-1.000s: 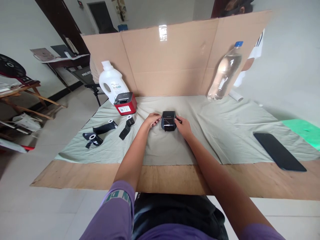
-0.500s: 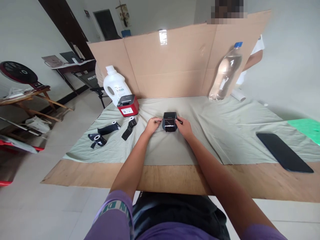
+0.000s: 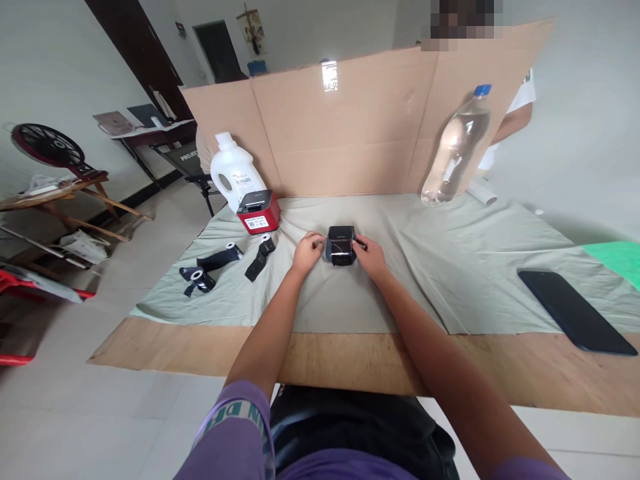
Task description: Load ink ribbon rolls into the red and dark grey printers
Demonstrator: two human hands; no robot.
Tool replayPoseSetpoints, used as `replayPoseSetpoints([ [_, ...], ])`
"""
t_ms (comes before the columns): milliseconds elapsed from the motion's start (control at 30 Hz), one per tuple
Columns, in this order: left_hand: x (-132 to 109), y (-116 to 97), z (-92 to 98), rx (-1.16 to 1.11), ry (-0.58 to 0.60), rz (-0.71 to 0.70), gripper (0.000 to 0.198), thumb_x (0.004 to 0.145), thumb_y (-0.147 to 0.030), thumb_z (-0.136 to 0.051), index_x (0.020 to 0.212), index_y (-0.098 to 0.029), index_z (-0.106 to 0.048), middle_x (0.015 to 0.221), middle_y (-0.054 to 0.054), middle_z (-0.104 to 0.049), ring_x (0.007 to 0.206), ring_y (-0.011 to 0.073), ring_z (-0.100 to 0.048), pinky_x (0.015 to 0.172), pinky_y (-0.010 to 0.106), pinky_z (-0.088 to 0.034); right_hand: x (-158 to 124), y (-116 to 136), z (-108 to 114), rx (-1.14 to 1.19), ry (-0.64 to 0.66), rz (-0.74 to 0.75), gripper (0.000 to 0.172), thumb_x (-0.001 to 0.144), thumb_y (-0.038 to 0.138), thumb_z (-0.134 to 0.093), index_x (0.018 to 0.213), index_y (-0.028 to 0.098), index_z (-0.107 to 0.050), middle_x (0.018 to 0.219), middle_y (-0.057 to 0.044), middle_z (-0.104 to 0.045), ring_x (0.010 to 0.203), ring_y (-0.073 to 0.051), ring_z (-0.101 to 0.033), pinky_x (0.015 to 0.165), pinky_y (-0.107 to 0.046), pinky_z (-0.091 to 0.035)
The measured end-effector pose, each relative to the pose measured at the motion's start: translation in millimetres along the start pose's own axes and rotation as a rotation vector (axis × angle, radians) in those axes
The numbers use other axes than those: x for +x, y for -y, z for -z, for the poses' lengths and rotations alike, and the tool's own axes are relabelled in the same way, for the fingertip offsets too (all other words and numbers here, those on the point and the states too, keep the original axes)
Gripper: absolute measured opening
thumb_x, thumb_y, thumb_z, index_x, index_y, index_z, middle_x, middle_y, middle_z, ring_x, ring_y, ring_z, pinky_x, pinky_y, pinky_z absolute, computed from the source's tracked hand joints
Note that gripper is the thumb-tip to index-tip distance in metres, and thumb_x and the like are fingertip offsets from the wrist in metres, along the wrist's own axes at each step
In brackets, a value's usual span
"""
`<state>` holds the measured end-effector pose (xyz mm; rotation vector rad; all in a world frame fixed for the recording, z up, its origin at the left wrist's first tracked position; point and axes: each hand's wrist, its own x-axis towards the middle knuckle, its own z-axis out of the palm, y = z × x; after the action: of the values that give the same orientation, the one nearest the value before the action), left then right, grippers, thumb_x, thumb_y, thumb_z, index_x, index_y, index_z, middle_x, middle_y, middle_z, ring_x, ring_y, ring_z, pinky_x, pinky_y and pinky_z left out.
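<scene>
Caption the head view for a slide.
Left hand and right hand flank a small black box-shaped printer on grey-green cloth.

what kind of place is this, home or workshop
Probably a room in a home turned into a makeshift work station: a plywood table under a cloth, a cardboard screen behind it, tiled floor, and a folding chair beside a side desk.

At the centre of the frame the small black printer (image 3: 341, 244) looks like plastic with a glossy front. It sits on a matt, wrinkled pale green cloth (image 3: 450, 267) spread over a smooth wooden board (image 3: 350, 360). Behind stands a matt brown cardboard screen (image 3: 350, 127). At upper right the clear plastic bottle (image 3: 457, 150) shines; at right the phone (image 3: 575, 310) is glossy black.
</scene>
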<state>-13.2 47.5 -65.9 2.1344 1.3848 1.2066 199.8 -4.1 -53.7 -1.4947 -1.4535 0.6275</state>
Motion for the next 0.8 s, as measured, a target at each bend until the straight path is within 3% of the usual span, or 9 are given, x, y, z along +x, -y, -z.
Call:
replayPoseSetpoints([
  [300, -4.5, -16.7, 5.3, -0.025, 0.05, 0.13, 0.039, 0.08, -0.009, -0.056, 0.115, -0.021, -0.07, 0.113, 0.005, -0.076, 0.08, 0.0149, -0.069, 0.081, 0.025, -0.054, 0.7, -1.9, -1.2, 0.008, -0.003, 0.0, 0.044, 0.09, 0.037, -0.054, 0.129, 0.023, -0.069, 0.122, -0.006, -0.074, 0.101, -0.024, -0.069, 0.099, -0.043, -0.05],
  [500, -10.3, -22.1, 3.9, -0.186, 0.0, 0.125, 0.041, 0.077, -0.003, -0.054, 0.112, -0.019, -0.069, 0.12, 0.008, -0.074, 0.11, 0.0198, -0.07, 0.091, 0.027, -0.054, 0.0, -2.1, -0.5, 0.016, -0.001, -0.006, 0.045, 0.09, 0.039, -0.054, 0.13, 0.024, -0.068, 0.125, -0.005, -0.072, 0.094, -0.022, -0.069, 0.096, -0.041, -0.051],
  [667, -6.5, -20.2, 1.2, -0.198, 0.081, 0.252, 0.04, 0.075, -0.003, -0.057, 0.111, -0.016, -0.067, 0.112, 0.012, -0.077, 0.098, 0.0232, -0.074, 0.085, 0.031, -0.057, 0.3, -0.6, -0.1, -0.024, 0.005, -0.009, 0.046, 0.09, 0.039, -0.053, 0.13, 0.023, -0.068, 0.12, -0.005, -0.074, 0.083, -0.021, -0.067, 0.091, -0.041, -0.053],
  [800, -2.2, -22.2, 4.3, -0.109, 0.11, 0.254, 0.037, 0.075, -0.003, -0.06, 0.108, -0.018, -0.069, 0.106, 0.01, -0.078, 0.104, 0.0251, -0.073, 0.089, 0.03, -0.055, 1.6, -2.8, -1.4, -0.038, 0.008, 0.029, 0.046, 0.09, 0.037, -0.051, 0.13, 0.021, -0.067, 0.12, -0.007, -0.074, 0.088, -0.023, -0.068, 0.093, -0.042, -0.052],
])
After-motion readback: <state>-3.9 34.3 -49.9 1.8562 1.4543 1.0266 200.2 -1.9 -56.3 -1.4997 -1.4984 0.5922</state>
